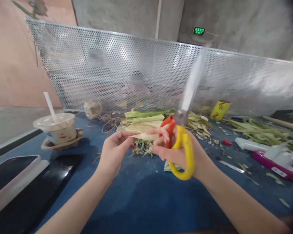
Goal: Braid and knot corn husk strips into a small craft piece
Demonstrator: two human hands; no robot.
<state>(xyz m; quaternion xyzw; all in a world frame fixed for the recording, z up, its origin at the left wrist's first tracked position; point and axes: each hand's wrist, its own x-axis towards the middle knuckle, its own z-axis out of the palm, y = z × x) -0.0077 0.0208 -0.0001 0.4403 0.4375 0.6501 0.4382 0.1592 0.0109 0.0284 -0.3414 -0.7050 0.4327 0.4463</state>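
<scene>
My left hand (114,149) pinches one end of a pale corn husk strip (143,136) between thumb and fingers. The fingertips of my right hand (200,159) are at the strip's other end. Hooked in that same right hand is a pair of scissors (181,117), its blades pointing up and its handles yellow and red. Directly below the strip, thin shredded husk pieces (143,149) lie on the blue table (134,198). Just beyond both hands is a pile of green and cream corn husks (144,118).
Left are a lidded drink cup (62,130), a black phone-like slab (39,191) and loose twine (111,121). Right are a yellow tube (219,110), a slim blade (231,166), a purple-and-white power strip (274,166) and husk scraps. A perforated metal screen (156,68) stands behind, with people beyond.
</scene>
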